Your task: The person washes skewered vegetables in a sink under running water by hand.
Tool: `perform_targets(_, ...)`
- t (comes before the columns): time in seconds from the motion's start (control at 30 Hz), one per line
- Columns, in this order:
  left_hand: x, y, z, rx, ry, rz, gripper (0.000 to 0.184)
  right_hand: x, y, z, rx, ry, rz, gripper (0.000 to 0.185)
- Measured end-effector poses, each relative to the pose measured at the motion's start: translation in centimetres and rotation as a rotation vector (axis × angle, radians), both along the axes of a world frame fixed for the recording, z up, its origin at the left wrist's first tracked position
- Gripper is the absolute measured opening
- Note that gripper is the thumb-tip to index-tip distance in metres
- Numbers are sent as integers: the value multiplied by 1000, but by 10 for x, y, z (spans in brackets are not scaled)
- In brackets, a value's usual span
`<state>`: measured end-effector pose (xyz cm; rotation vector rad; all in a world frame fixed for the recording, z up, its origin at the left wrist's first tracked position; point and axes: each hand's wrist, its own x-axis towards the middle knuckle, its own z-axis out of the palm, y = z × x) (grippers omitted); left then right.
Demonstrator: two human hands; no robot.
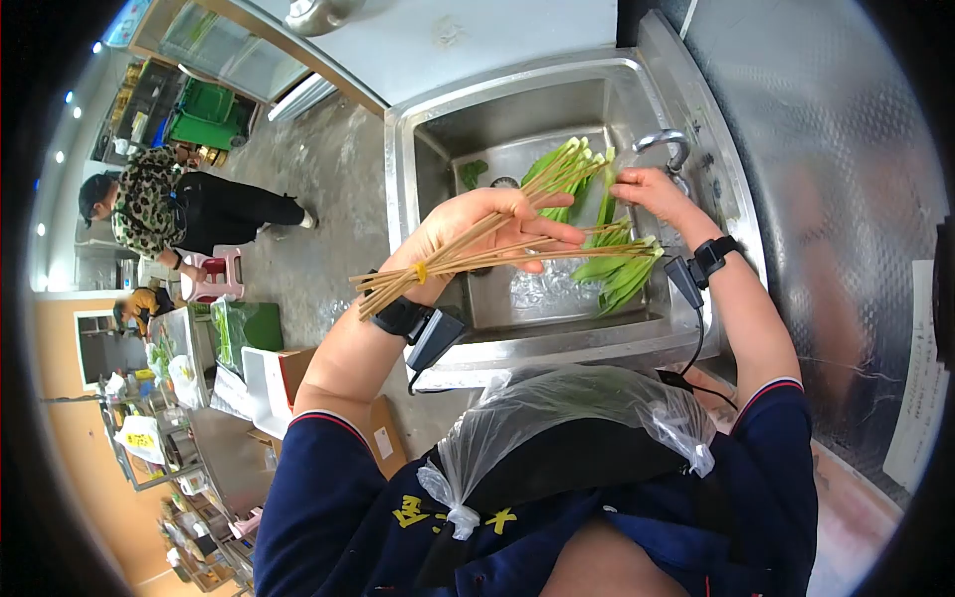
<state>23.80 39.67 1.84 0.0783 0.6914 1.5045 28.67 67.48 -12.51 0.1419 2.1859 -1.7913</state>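
Observation:
My left hand (487, 231) is over the sink, palm up with fingers partly stretched. It holds a bundle of thin wooden skewers (438, 269), bound near the lower end by a yellow band. The skewers fan apart, and their far ends carry long green leafy vegetables (622, 279), with more leaves (562, 169) on the upper group. My right hand (652, 191) is beside the faucet, its fingertips pinched at a narrow green leaf (607, 194) close to the skewer tips. Part of the skewers lies behind the left fingers.
A steel sink (423, 179) surrounds the work, with loose greens (474, 173) near its drain. The curved faucet (665, 139) stands close to my right hand. A person in a camouflage top (149, 204) stands at the left by a pink stool (227, 267). Another person (144, 303) is farther back.

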Motion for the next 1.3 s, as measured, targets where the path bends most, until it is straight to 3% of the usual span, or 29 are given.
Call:
perform_targets(0.17, 4, -8, 4, -18, 9, 45, 55, -2, -6, -3, -139, -43, -52, 21)
perform_targets(0.23, 6, -7, 6, -42, 47, 36, 55, -7, -7, -3, 77, -2, 71, 23)
perform_targets(0.47, 12, 3, 12, -121, 153, 53, 52, -8, -19, 11, 373, 93, -38, 30)
perform_targets(0.57, 12, 7, 11, -104, 129, 60, 53, -6, -19, -3, 313, 122, -127, 30)
perform_targets(0.63, 13, 9, 14, -114, 123, 63, 53, -3, -21, -8, 31, 182, -225, 29)
perform_targets(0.77, 9, 10, 8, -124, 106, 70, 55, 2, -17, -6, 141, 175, -183, 29)
perform_targets(1.0, 8, 7, 2, -116, 104, 76, 54, 1, -8, -1, 90, 109, -93, 26)
perform_targets(1.07, 8, 4, -5, -130, 223, 116, 54, 0, -5, -2, 73, 90, -56, 25)
perform_targets(1.3, 12, 8, 10, -135, 168, 76, 53, 0, -7, 2, 13, 91, 4, 27)
